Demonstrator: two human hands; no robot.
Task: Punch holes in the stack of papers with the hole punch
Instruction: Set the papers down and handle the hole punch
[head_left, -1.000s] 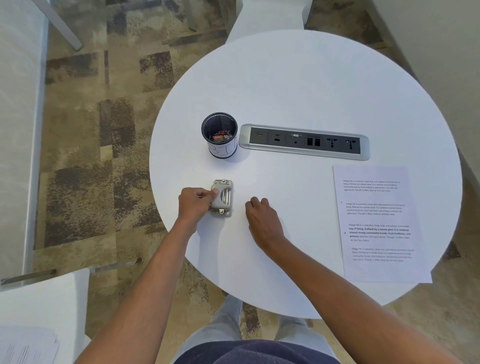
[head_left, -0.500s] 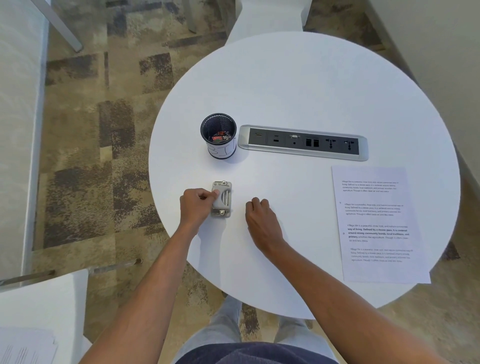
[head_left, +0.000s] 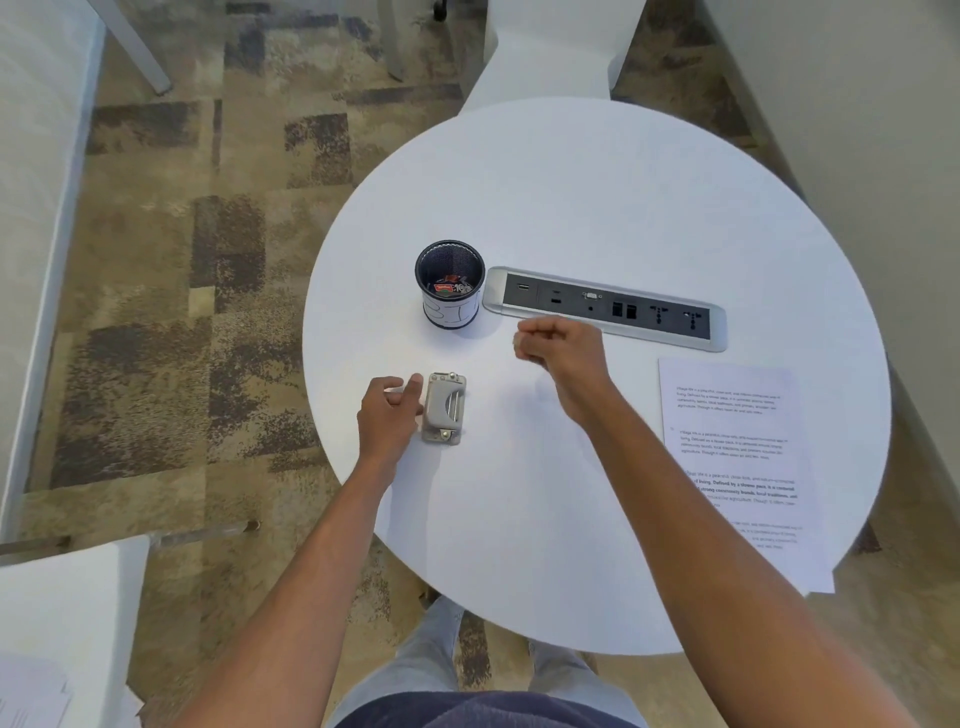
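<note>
- Two hands over white tabletop (head_left: 597, 208).
- Left hand (head_left: 388, 415): grip released, thumb touching hole punch (head_left: 443, 408) at near-left.
- Right hand (head_left: 563, 351): clenched, holding nothing, raised near socket strip (head_left: 605, 306).
- Papers (head_left: 737, 457) flat at right edge, well apart.

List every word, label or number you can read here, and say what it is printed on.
White printed paper sheets: several paragraphs, too blurred to quote.
Red packet inside the black mesh cup: label too small to read.
Grey socket panel: no legible markings.
Grey metal hole punch: no text visible.
</note>
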